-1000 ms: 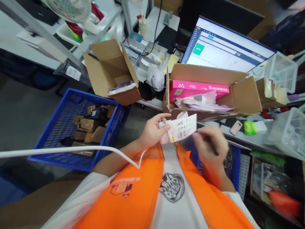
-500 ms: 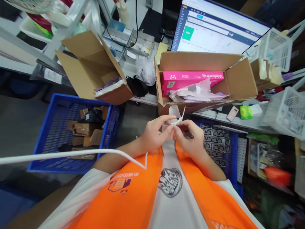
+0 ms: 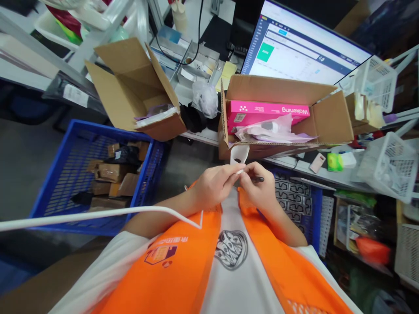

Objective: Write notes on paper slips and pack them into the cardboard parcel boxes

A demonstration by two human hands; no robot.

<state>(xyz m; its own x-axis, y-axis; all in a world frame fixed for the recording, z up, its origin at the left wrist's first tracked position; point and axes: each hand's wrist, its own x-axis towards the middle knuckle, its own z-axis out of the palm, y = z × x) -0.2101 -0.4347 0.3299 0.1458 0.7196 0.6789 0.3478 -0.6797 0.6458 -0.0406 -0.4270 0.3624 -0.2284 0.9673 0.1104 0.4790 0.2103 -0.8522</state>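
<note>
working a white paper slip seems the step in hand: left hand and right hand pinch it near the larger carton, dark pen in the right; next calls for fine fingertip control.

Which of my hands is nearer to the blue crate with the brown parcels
Left. Your left hand is to the right of the blue crate, apart from it; your right hand, holding a black pen, is farther right, beyond the left.
</note>
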